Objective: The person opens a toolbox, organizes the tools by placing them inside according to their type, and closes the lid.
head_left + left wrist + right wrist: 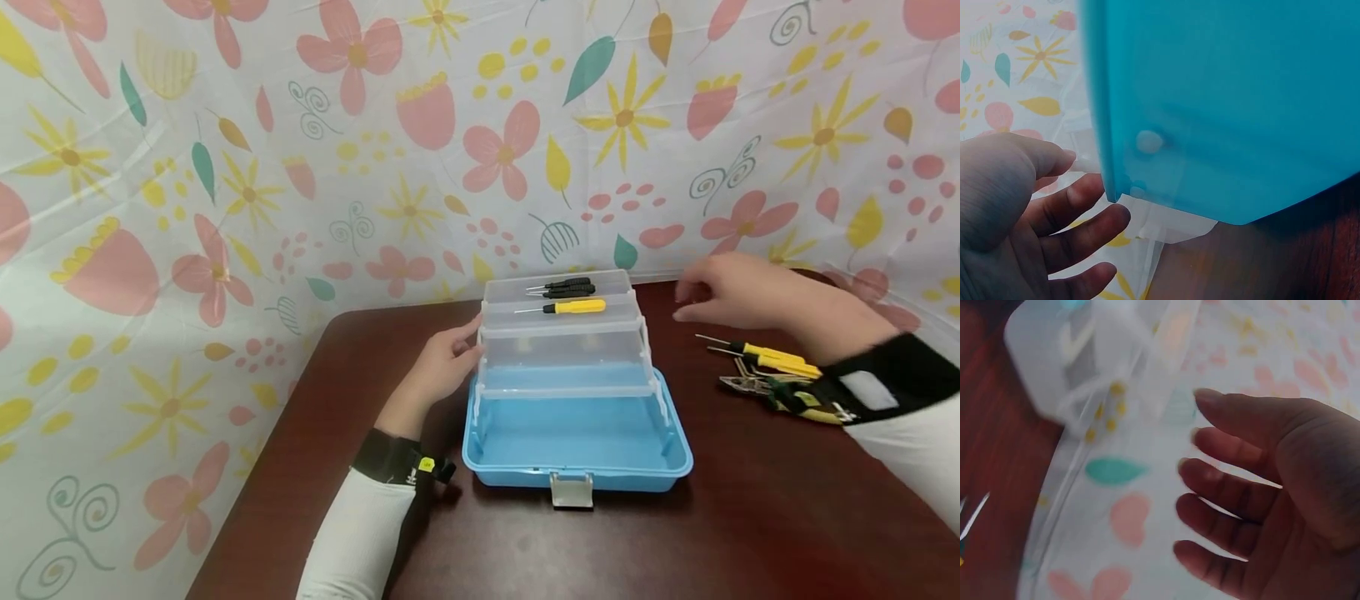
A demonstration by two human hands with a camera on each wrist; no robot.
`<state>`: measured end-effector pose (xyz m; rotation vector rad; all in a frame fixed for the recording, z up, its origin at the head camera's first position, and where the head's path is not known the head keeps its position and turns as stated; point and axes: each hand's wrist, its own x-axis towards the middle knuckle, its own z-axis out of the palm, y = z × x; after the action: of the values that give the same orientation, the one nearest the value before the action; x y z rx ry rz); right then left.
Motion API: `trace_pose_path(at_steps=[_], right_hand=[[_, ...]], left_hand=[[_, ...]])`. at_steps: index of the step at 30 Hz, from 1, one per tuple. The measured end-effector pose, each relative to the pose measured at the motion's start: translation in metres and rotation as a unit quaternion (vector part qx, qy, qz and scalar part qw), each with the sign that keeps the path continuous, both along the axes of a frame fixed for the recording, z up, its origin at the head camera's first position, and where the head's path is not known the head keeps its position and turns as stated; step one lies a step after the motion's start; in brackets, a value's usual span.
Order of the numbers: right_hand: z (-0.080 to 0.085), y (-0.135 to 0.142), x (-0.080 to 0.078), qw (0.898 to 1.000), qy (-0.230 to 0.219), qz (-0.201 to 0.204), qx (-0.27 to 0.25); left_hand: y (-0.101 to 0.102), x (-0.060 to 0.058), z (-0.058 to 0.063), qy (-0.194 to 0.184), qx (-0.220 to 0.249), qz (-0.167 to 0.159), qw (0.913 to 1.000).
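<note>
A light blue toolbox [577,479] stands with its translucent stepped trays [558,354] raised. My left hand [447,362] is at the trays' left side, its fingertips touching their edge. In the left wrist view those fingers are loosely spread beside the blue wall. Black-handled screwdrivers [570,292] lie in the top tray, with one yellow-handled screwdriver [581,307] in the tray below. My right hand [727,292] hovers right of the trays, fingers parted and holding nothing. Below it on the table are yellow-handled screwdrivers [772,358] and pliers [750,385], partly covered by the right wrist.
The toolbox rests on a dark reddish-brown table [510,550], its latch [572,492] facing me. A floral-patterned cloth [420,192] hangs behind the table and along its left side.
</note>
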<state>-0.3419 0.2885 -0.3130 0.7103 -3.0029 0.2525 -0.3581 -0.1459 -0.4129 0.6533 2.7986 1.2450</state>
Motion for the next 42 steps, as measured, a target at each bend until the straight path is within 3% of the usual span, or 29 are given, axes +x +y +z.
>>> trace_pose_path(at_steps=[6, 12, 16, 23, 32, 42], right_hand=[[-0.031, 0.068, 0.010, 0.996, -0.040, -0.075, -0.024], [-0.071, 0.105, 0.019, 0.983, -0.111, -0.127, -0.077], [-0.089, 0.110, 0.021, 0.979, -0.109, -0.143, -0.095], [-0.105, 0.109, 0.018, 0.975, -0.092, -0.172, -0.104], [-0.122, 0.114, 0.017, 0.977, -0.107, -0.155, -0.096], [-0.130, 0.120, 0.013, 0.979, -0.107, -0.150, -0.087]], left_hand=[[0.000, -0.001, 0.001, -0.002, 0.002, -0.002, 1.0000], [0.000, -0.002, -0.002, 0.000, -0.002, -0.001, 1.0000], [-0.002, -0.003, -0.004, 0.001, -0.004, -0.002, 1.0000], [-0.001, -0.004, -0.003, -0.002, -0.001, 0.002, 1.0000], [0.000, -0.001, 0.000, -0.005, -0.005, 0.000, 1.0000], [-0.001, 0.000, -0.002, -0.009, -0.002, 0.005, 0.9999]])
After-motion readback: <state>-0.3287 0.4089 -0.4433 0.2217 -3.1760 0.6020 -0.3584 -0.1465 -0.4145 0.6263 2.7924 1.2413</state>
